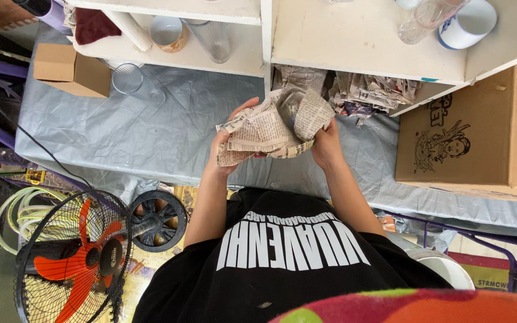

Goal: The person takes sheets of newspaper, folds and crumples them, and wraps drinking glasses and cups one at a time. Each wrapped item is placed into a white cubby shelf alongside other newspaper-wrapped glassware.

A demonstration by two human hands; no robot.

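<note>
A crumpled sheet of newspaper [268,128] is held in front of my chest, above a table covered in grey plastic sheet [139,134]. My left hand [225,143] grips its left side and my right hand [325,143] grips its right side. A clear glass object [290,106] shows inside the folds of the paper; most of it is hidden.
A white shelf unit [354,42] at the back holds glasses and mugs, with more crumpled newspaper [369,90] underneath. A clear glass [129,79] and small cardboard box [70,70] sit at left, a large cardboard box [468,131] at right. A floor fan [76,257] with orange blades stands lower left.
</note>
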